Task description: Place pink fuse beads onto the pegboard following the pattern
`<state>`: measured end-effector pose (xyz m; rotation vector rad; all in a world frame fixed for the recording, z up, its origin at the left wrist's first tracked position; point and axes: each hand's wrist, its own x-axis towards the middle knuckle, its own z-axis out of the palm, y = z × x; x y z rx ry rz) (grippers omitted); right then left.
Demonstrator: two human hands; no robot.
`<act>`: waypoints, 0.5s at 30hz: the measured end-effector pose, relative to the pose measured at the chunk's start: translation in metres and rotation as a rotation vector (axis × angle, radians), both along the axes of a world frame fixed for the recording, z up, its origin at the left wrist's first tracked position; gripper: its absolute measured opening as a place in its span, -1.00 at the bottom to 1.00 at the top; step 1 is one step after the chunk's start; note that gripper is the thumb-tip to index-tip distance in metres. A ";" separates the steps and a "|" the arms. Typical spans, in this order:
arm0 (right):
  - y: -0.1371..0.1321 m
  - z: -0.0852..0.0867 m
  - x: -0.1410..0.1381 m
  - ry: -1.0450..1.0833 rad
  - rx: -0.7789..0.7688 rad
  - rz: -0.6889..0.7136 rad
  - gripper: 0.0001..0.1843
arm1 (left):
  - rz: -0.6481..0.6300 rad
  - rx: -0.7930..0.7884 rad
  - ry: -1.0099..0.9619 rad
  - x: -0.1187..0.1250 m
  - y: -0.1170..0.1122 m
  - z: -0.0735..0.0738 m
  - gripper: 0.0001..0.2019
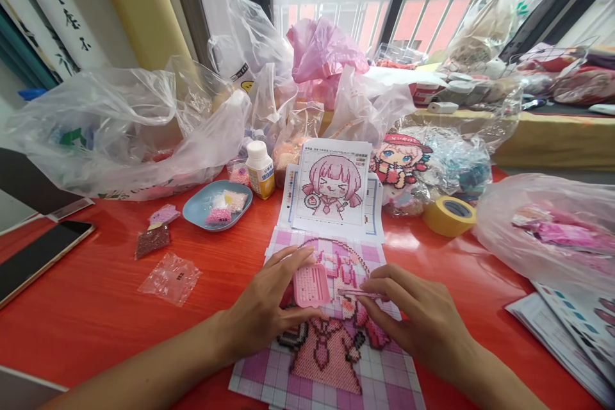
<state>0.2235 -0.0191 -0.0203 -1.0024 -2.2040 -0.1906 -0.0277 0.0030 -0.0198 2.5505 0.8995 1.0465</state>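
My left hand (276, 295) grips a small pink bead tray (311, 286) between thumb and fingers. It is held over a pegboard (283, 371) with a pink and purple checked pattern. In my right hand (403, 307) is a pair of tweezers (360, 293), pinched between thumb and fingers, the tip pointing left toward the tray. On the board a figure made of fuse beads (327, 355) shows pink clothing and a dark outline; my hands and the tray cover part of it. Behind the board stands a printed pattern sheet (331, 189) of a pink-haired character.
A blue plate (195, 205) with small bead bags, a white bottle (260, 170) and bead packets (152, 241) are at the left. A phone (43, 256) lies far left. Yellow tape (449, 216), a plastic bag (552, 230) and papers (552, 333) are on the right.
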 end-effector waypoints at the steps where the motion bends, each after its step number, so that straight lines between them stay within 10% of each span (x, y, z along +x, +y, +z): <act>1: 0.000 0.000 0.000 -0.005 0.001 -0.002 -0.93 | -0.001 0.002 0.001 0.000 0.000 0.000 -0.26; 15: 0.002 -0.003 0.001 -0.053 -0.033 0.000 -0.84 | 0.004 0.020 0.000 -0.001 0.000 0.000 -0.25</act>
